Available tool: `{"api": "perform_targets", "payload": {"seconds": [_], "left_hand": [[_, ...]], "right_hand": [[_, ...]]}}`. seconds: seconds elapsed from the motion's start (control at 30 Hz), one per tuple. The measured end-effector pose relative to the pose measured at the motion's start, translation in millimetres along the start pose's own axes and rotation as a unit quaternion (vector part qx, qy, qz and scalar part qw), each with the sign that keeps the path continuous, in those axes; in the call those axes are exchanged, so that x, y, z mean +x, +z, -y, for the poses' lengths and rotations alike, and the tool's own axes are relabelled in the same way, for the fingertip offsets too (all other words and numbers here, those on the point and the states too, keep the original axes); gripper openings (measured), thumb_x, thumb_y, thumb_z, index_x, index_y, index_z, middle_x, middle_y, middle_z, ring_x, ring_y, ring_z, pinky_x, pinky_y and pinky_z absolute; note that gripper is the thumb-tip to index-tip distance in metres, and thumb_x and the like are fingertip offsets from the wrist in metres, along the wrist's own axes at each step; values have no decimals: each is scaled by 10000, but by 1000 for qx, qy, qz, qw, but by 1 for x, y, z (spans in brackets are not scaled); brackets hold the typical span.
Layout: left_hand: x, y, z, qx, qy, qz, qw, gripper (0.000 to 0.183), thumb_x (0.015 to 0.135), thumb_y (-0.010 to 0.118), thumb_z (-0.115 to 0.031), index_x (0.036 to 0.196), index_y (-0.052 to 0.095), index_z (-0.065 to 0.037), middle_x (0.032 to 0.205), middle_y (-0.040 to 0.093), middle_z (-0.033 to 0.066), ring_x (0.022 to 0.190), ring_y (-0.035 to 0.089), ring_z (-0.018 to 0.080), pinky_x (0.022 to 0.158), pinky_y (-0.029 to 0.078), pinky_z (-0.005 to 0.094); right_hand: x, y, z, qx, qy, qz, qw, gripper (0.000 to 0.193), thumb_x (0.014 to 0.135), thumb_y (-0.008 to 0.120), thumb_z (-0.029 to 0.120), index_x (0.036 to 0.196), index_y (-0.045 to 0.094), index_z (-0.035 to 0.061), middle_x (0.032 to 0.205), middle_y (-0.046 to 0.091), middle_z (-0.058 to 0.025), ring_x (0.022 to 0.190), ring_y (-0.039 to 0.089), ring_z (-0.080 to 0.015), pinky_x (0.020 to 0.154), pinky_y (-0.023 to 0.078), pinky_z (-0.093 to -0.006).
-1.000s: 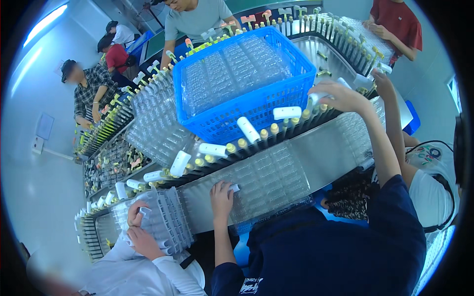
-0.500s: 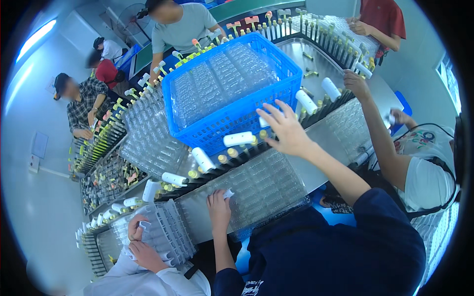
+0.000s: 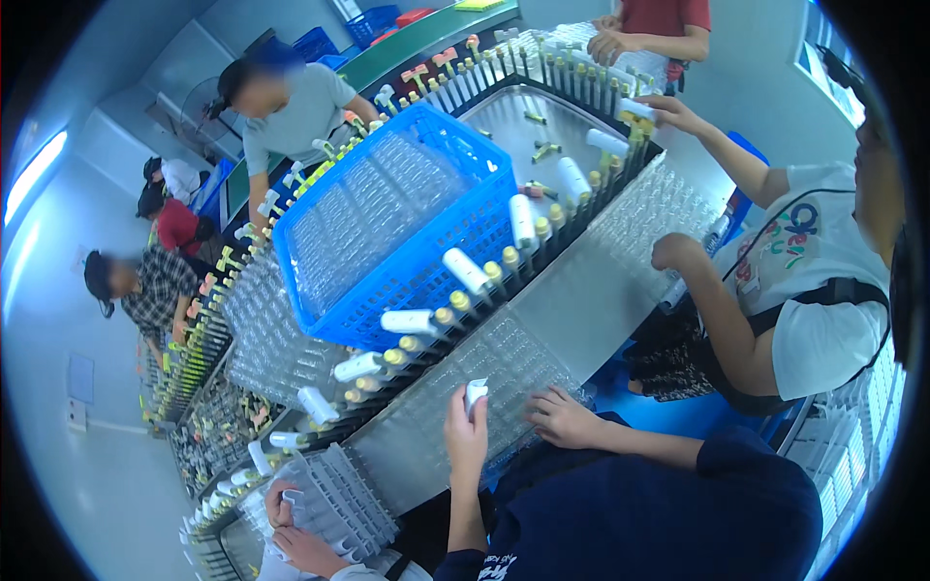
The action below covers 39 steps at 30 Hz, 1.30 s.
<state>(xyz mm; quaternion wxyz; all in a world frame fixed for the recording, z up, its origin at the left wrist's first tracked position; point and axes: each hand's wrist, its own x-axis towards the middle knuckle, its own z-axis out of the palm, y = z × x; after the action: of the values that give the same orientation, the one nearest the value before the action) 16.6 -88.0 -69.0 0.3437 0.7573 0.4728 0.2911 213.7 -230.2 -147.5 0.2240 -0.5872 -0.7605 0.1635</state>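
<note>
My left hand (image 3: 466, 443) is raised above the near edge of a clear blister tray (image 3: 499, 353), its fingers closed round a small white curved plastic piece (image 3: 476, 395). The piece stands upright past the fingertips. To the right, my right hand (image 3: 564, 418) lies low over the tray's near right part with its fingers spread; nothing shows in it. Beyond the tray runs a black rack with yellow-capped pegs (image 3: 459, 302). Several white curved covers, one of them a white cover (image 3: 407, 321), sit tilted on those pegs.
Behind the rack stands a blue crate (image 3: 412, 257) stacked with clear trays. A co-worker's hands (image 3: 305, 547) work over stacked trays (image 3: 354, 494) at lower left. On the right, another co-worker's hand (image 3: 675, 114) touches the rack. A metal tray (image 3: 504, 121) holds loose yellow-green parts.
My right hand has drawn back from the white covers on the rack to the clear tray. My left hand has lifted off the tray with the white piece. The view has shifted.
</note>
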Motion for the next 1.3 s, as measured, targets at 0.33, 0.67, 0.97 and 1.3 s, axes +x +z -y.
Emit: {"api": "perform_targets", "payload": {"seconds": [0.33,0.67,0.97,1.3], "left_hand": [[13,-24,24,91,-35,-78,992,414,1082,682,-326,1370,614,-37,1113,765,298,1025,745,516,833,581,551],[-10,-83,121,206,-79,-169,960,367,1087,676,-309,1309,645,-18,1062,751,320,993,745,502,811,560,547],[-3,-5,161,292,99,-101,946,388,1136,614,-288,1332,639,46,1186,731,267,1027,726,438,887,589,498],[32,103,72,151,150,25,977,408,1123,640,-308,1394,618,-3,1268,707,263,1128,688,491,940,581,551]], "right_hand": [[-16,-14,-18,-118,0,116,986,1079,684,940,552,1623,472,299,1746,378,-83,1652,290,-311,1295,252,-704],[-59,-60,-21,-123,35,82,988,898,812,834,215,1625,468,318,1486,579,-44,1574,387,-290,1079,453,-714],[-180,-185,119,259,265,-95,924,918,807,766,157,1667,446,150,1422,617,-173,1498,473,-400,1159,469,-554],[-260,-242,407,37,782,-269,561,849,684,800,151,1511,632,64,1314,710,-198,1328,625,-413,1145,505,-487]]}}
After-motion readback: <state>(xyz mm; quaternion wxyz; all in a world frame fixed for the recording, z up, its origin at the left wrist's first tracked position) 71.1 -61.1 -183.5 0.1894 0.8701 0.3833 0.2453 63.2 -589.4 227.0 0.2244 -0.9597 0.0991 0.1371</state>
